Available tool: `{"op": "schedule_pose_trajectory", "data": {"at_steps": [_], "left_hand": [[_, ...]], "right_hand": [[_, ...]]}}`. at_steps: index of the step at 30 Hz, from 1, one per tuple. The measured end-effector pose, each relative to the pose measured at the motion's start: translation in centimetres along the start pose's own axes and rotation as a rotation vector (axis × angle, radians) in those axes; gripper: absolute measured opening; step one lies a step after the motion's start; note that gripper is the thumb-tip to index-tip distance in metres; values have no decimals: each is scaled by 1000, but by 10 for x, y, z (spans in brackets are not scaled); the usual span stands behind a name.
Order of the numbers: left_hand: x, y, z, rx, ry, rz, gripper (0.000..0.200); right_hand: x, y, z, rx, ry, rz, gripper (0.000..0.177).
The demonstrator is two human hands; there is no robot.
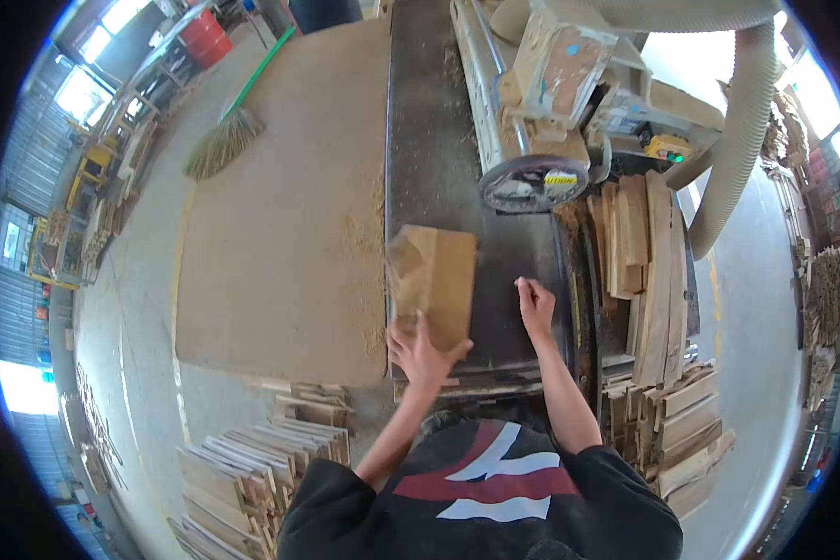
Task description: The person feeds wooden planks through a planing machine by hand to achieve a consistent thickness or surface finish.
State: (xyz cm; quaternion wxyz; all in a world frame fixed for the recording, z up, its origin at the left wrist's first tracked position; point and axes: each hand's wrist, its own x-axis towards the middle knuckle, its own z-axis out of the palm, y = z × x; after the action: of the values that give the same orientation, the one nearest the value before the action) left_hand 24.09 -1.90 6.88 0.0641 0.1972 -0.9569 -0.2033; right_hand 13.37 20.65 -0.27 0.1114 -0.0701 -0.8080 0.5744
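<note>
A brown cardboard box (453, 280) stands at the left edge of the dark machine table (429, 112). Its upper left part looks open or see-through; what is inside I cannot make out. My left hand (422, 353) grips the near end of the box, thumb at the right corner and fingers over the near side. To the right of the box and apart from it, my right hand (536, 306) is over the dark table with its fingers curled closed. Anything in those fingers is hidden or too small to see.
A handwheel (535, 184) and machine housing (569, 75) stand beyond my right hand. Sawdust lies along the brown board (280, 233) at left, with a broom (224, 145) on it. Wood planks (658, 280) are stacked at right; more boards (261, 457) stand at lower left.
</note>
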Motion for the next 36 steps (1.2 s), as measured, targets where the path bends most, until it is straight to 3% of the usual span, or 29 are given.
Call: {"op": "schedule_pose_trajectory", "data": {"at_steps": [1, 3, 4, 6, 7, 10, 13, 15, 17, 19, 26, 31, 33, 36], "left_hand": [[-10, 11, 1, -17, -41, 32, 107], [-18, 19, 12, -34, -72, 83, 100], [-20, 16, 22, -72, -57, 208, 90], [-25, 21, 26, -115, -51, 348, 68], [-23, 19, 34, -107, -69, 371, 68], [-21, 17, 57, -230, -146, 559, 58], [-18, 30, 76, -312, -155, 633, 53], [-14, 45, 85, -330, -190, 693, 50], [-8, 63, 92, -317, -126, 692, 49], [3, 68, 92, -315, -123, 720, 50], [67, 87, 110, -374, -71, 670, 53], [103, 96, 122, -479, 9, 638, 55], [116, 101, 123, -532, -73, 499, 55], [139, 110, 127, -547, -44, 463, 53]], "right_hand": [[-5, -5, -6, 9, 15, -18, 37], [-16, -22, -21, 119, -196, 213, 38], [-23, -28, -30, 129, -177, 208, 38], [-47, -40, -49, -137, -353, 233, 46], [-58, -45, -57, -127, -331, 252, 46], [-90, -38, -72, -180, -489, 571, 63], [-114, -3, -71, -60, -294, 730, 65], [-119, 21, -59, 152, -31, 803, 62], [-104, 0, -70, 400, -20, 956, 56], [-90, 2, -66, 521, 43, 873, 52], [-18, 7, -45, 659, 13, 974, 44], [23, -5, -25, 558, 118, 963, 46], [37, -7, -20, 550, 128, 963, 45], [66, -9, -8, 504, 124, 942, 45]]}}
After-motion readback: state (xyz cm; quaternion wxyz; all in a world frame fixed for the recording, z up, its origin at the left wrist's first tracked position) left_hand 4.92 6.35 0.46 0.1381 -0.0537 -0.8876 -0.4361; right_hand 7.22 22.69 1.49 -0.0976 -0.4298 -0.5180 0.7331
